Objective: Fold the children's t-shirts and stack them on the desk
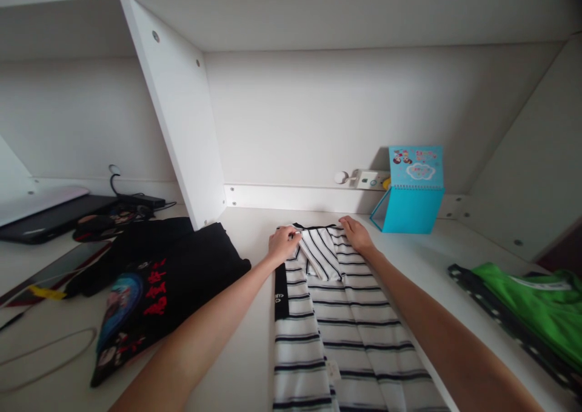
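A white shirt with black stripes (345,333) lies lengthwise on the white desk (254,363), its collar at the far end. My left hand (282,243) pinches the fabric at the collar's left corner, fingers closed on it. My right hand (357,232) rests on the collar's right corner with fingers curled down onto the cloth. Both forearms reach forward along either side of the shirt.
A folded black garment with red and blue print (154,291) lies to the left. A green garment (536,315) sits at the right. A blue standing calendar (411,191) is at the back by a wall socket (370,179). A white shelf divider (182,115) rises at left, with a laptop (45,215) beyond.
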